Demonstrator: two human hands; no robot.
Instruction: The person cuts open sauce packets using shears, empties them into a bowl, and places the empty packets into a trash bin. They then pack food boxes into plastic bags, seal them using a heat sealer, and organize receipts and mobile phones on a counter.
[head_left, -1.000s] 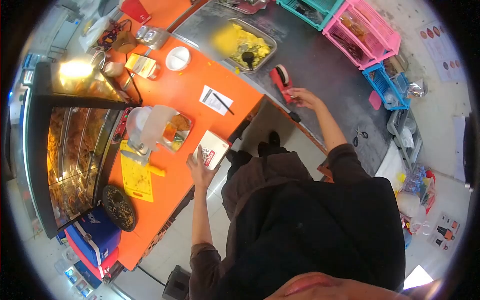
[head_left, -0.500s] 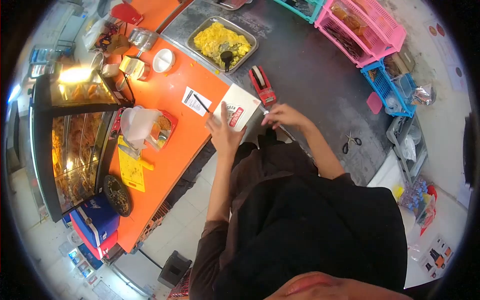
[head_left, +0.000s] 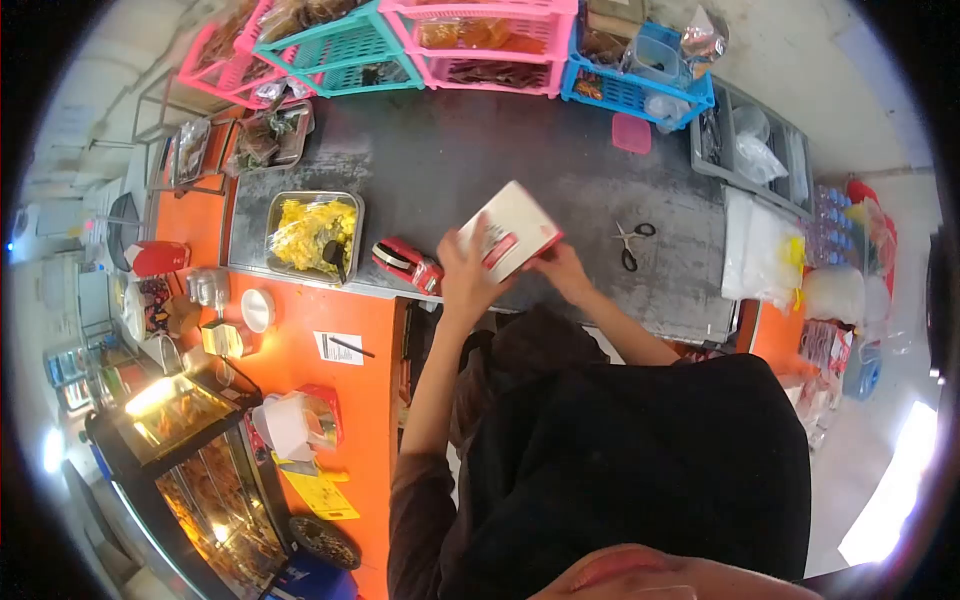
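A white cardboard food box (head_left: pixel 517 222) with red and dark print is tilted between my hands above the dark counter. My left hand (head_left: pixel 468 277) grips its left side, fingers spread over the printed face. At the lower right edge, my right hand (head_left: pixel 562 272) holds the box, its fingertips partly hidden beneath it. A red tape dispenser (head_left: pixel 407 266) lies on the counter just left of my left hand. To the right of my right hand rest black-handled scissors (head_left: pixel 632 245).
A metal tray (head_left: pixel 362 215) of yellow food with a black scoop stands at left. Pink basket shelves (head_left: pixel 480 45) and a blue basket (head_left: pixel 640 98) line the back. On the orange counter (head_left: pixel 375 420) are a paper with a pen (head_left: pixel 340 347) and a lit display warmer (head_left: pixel 215 490).
My view has swung right, toward the dark counter. The box has moved from beside the orange counter to above the dark one, and my right hand has come onto its edge.
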